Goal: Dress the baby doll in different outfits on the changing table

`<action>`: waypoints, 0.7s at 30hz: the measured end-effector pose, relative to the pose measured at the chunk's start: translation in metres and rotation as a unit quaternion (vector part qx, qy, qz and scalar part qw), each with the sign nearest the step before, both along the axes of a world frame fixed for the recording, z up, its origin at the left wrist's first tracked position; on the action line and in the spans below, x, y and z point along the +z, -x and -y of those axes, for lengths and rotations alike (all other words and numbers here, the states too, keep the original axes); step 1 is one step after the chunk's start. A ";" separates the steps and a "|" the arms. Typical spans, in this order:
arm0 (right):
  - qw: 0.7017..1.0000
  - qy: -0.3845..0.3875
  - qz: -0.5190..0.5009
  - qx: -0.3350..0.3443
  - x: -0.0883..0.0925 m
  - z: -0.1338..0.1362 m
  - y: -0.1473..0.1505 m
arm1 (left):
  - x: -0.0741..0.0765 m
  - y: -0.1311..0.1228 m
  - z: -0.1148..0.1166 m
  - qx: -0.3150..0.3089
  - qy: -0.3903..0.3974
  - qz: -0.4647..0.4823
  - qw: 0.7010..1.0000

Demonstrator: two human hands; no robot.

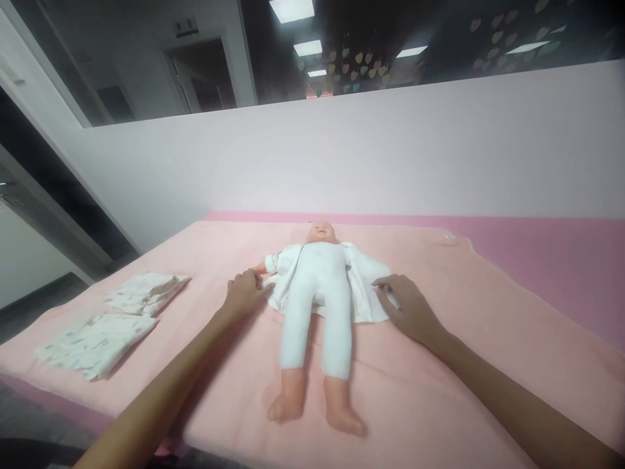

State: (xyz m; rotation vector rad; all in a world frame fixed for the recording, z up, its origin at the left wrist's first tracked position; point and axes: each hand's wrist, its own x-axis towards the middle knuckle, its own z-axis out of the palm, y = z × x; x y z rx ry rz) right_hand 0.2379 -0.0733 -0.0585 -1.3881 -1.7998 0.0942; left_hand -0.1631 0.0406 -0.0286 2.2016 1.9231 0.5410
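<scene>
A baby doll (321,233) lies on its back, its bare feet toward me. Its body and legs are in white fabric, and an open white jacket (367,286) spreads out on both sides. The doll's arm on the left pokes out of its sleeve; my left hand (244,293) has its fingers curled round the doll's hand, thumb against the jacket's edge. On the other side, my right hand (407,306) holds the jacket at its outer sleeve part between thumb and fingers. The doll's arm on that side is hidden under cloth.
Two folded white printed cloths (97,342) lie at the left on the peach blanket (219,417). Beneath it shows a pink mat (551,273) at the right. A white wall (390,156) with a dark window above stands behind the table.
</scene>
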 end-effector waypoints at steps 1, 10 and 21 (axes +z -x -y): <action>1.000 0.007 -0.005 -0.027 -0.005 -0.002 -0.004 | 0.001 0.000 -0.003 -0.006 0.022 0.003 1.000; 0.985 0.087 -0.050 -0.141 -0.018 -0.009 -0.015 | 0.030 0.014 0.019 -0.191 -0.020 0.207 0.959; 0.991 0.023 -0.033 -0.130 -0.029 -0.018 -0.027 | 0.015 0.042 0.007 -0.034 0.025 0.038 0.998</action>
